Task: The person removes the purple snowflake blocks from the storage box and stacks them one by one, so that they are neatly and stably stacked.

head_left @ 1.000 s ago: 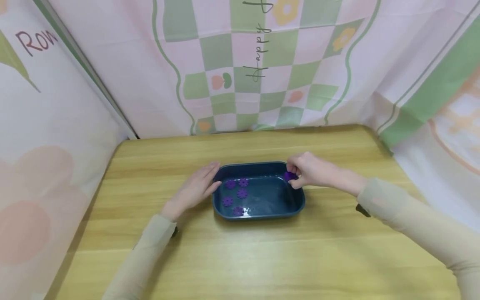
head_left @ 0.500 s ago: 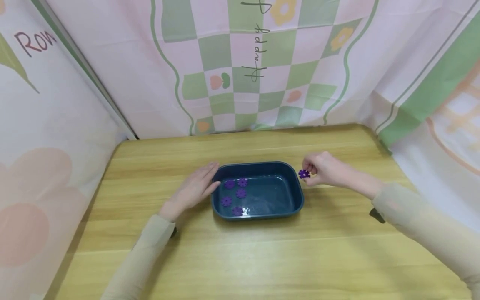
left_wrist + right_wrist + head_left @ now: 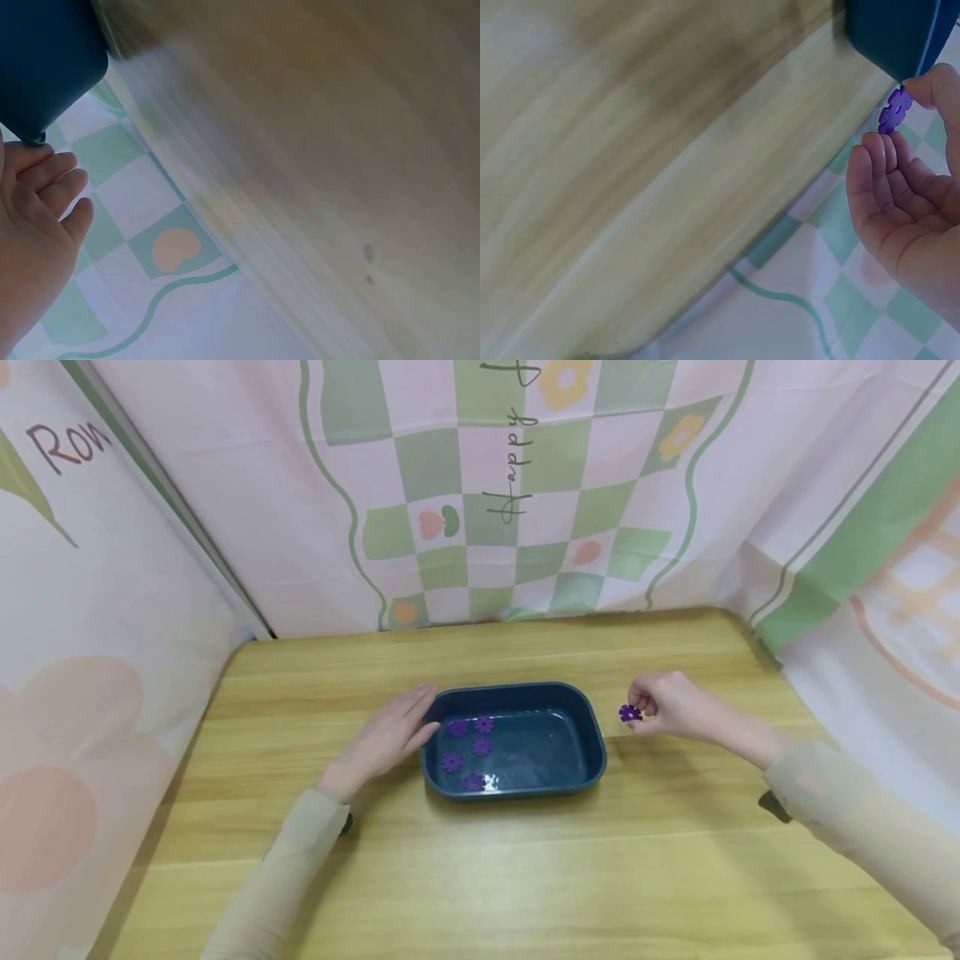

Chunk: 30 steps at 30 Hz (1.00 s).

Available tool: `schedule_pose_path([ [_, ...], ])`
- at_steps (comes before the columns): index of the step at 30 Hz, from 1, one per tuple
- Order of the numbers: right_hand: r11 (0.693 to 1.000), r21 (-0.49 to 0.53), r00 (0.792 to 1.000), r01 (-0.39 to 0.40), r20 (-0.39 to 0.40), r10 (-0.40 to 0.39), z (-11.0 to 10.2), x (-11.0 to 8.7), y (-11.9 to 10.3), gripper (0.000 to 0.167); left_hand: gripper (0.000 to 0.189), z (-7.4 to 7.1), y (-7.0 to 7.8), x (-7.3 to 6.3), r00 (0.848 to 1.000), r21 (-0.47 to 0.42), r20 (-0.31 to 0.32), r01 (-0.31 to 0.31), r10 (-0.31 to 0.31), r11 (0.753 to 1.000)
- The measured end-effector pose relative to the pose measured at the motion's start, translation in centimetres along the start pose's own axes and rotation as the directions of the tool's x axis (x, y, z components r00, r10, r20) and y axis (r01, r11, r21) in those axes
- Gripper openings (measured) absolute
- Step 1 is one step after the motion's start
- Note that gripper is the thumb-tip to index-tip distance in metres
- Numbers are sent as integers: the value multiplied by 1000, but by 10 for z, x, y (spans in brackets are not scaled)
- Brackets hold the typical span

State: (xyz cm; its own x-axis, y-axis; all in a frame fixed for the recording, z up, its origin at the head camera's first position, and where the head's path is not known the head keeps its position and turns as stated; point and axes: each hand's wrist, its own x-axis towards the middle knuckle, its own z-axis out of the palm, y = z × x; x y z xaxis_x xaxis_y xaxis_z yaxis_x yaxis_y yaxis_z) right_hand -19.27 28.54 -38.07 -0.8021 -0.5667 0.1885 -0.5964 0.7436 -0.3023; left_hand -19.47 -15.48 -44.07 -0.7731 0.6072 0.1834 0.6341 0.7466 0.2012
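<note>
On the surface [image 3: 525, 877], a blue tray [image 3: 540, 752] lies lengthwise left to right; the left hand [image 3: 386, 735], fingers extended, touches its left end. Past its right end, the right hand [image 3: 673, 704] pinches a round purple disc [image 3: 625, 714] by its rim, face tilted toward the head camera.

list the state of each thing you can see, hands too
left hand: fingers extended, touching the tray's left end
right hand: pinching one purple disc, right of the tray
held purple disc: off the table, between thumb and fingers
blue tray: upright, open-topped, on the table
five purple discs: lying loose inside the tray, toward its left end
wooden table: bearing the tray
patterned cloth: hanging behind the table
</note>
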Motion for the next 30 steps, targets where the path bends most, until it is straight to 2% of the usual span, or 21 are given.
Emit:
schedule_pose_path([
  [5,997,-3,997,-72,37,72,2,-5,5,20,60,0,0,0,1000,-10,-6,10,-10,1000],
  [12,997,-3,995,-81,53,81,7,-11,16,20,61,0,-1,-1,1000,-15,-2,14,-14,1000],
  [18,992,29,989,-120,92,117,11,-17,24,20,62,1,-1,-1,1000,-10,19,24,-24,1000],
  [30,988,16,981,-154,122,150,19,-24,34,20,62,1,-2,-1,1000,-8,8,13,-13,1000],
])
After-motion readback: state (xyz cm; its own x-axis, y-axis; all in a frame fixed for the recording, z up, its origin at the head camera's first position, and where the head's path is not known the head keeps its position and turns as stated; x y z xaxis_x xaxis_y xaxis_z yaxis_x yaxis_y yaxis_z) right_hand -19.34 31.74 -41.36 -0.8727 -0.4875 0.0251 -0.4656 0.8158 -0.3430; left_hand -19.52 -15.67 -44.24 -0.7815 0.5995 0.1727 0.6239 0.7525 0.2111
